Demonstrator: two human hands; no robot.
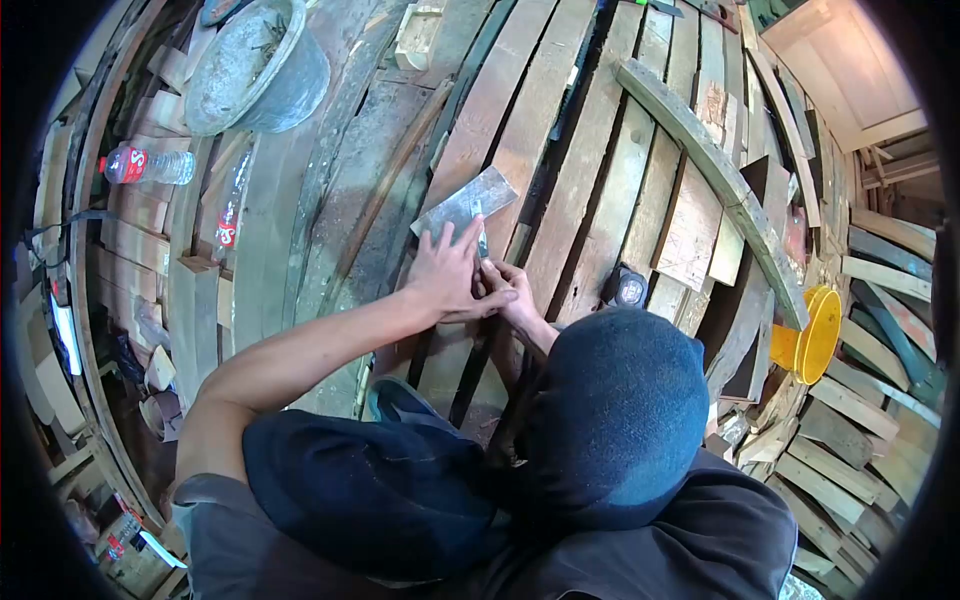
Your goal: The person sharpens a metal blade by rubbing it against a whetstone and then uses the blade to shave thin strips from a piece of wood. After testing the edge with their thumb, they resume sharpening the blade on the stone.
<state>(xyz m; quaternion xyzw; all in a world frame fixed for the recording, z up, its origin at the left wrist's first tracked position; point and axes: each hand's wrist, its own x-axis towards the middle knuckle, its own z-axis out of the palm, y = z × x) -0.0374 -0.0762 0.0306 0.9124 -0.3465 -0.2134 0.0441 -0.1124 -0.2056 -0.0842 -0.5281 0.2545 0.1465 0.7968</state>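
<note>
l hand (445,275): fingers spread, tips on the near edge of the grey rectangular metal plate (460,207), index reaching farther onto its face, thumb out twd the r hand. can't tell if anything's pinched underneath. r hand (513,293): fingers closed w/ almost no gap, on the near end of the narrow dark-and-silver strip (482,243); grip partly hidden by the l thumb.

plate's just fwd of both hands, l hand nearer & touching. its long axis runs slantwise, near-left to far-right, across the run of the brown wooden planks (572,205). strip points fwd from r hand to abt the plate's middle, roughly crosswise to that axis; can't tell if the two are joined.

further out: long thin brown wood stick (385,185) left of the plate, apart. round black-and-silver tape measure (628,287) to the r of r hand, on the planks. beyond it, curved grey wooden beam (735,190), then yellow plastic bucket (820,335) far r. far l: grey crusted basin (300,85) & clear red-label plastic bottle (150,166) on its side.
</note>
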